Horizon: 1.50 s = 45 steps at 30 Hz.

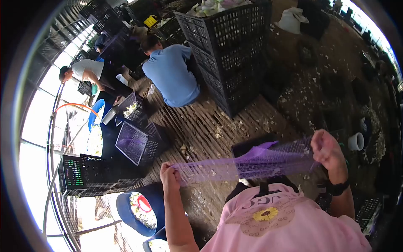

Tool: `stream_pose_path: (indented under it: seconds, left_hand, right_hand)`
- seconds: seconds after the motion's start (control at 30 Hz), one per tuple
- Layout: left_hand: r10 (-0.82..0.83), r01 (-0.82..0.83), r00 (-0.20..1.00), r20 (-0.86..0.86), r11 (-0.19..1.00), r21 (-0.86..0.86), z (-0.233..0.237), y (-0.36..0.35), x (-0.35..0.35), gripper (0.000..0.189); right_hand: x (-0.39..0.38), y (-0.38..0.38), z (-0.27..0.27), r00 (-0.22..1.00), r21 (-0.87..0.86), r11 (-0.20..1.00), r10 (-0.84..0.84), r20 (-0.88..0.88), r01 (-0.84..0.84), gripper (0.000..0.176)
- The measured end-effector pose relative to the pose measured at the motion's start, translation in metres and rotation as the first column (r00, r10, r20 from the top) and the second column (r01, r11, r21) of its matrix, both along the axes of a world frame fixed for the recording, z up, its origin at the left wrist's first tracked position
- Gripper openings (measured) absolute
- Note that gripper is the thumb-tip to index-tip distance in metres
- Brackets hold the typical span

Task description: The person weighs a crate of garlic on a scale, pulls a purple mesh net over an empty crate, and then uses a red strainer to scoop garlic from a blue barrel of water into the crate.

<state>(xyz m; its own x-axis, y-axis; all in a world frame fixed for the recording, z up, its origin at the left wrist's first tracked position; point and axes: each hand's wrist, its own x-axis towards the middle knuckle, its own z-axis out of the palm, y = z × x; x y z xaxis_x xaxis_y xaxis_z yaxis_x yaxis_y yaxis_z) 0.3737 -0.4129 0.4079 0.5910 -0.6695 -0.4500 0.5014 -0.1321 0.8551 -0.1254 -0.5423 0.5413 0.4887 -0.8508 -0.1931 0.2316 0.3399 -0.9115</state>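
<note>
A purple mesh bag (214,167) is stretched sideways in front of my body. My left hand (170,176) pinches its left end between thumb and fingers. At the other end, my right hand (327,152) has its fingers curled in at the edge of the netting, with a dark band on the wrist below. The mesh is thin and see-through on the left and bunched more thickly toward the right. Beneath the bag lies a dark crate-like shape, mostly covered by the netting.
Tall stacked black crates (226,46) hold pale vegetables. A person in a blue shirt (173,75) squats beside them; another person (90,71) bends at left. Blue tubs (121,206), a tilted crate (132,143) and black crates (90,176) line the left. A white bucket (356,142) lies right.
</note>
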Motion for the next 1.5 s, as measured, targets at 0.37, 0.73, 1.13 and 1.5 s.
stream_pose_path:
  seconds: [0.37, 0.73, 1.13, 1.5]
  left_hand:
    - [-0.801, 0.598, 0.341, 0.491, 0.588, 0.544, 0.041, 0.063, -0.08, 0.034]
    - [-0.507, 0.315, 0.854, 0.12, 0.685, 0.657, 0.006, 0.152, -0.09, 0.019]
    - [-0.849, 0.768, 0.529, -0.015, 0.47, 0.435, 0.051, 0.15, -0.11, 0.022]
    - [-0.552, 0.463, 0.808, 0.206, 0.811, 0.357, 0.003, 0.1, -0.093, 0.015]
  right_hand:
    - [-0.054, 0.012, -0.159, 0.908, 0.468, 0.783, -0.306, -0.286, 0.411, 0.021]
    - [-0.008, 0.0, -0.133, 0.919, 0.057, 0.958, -0.251, -0.303, 0.28, 0.024]
    - [-0.011, -0.03, -0.123, 0.766, -0.227, 0.903, -0.429, -0.478, 0.364, 0.026]
    - [-0.037, -0.02, -0.106, 0.849, -0.085, 0.931, -0.359, -0.388, 0.355, 0.025]
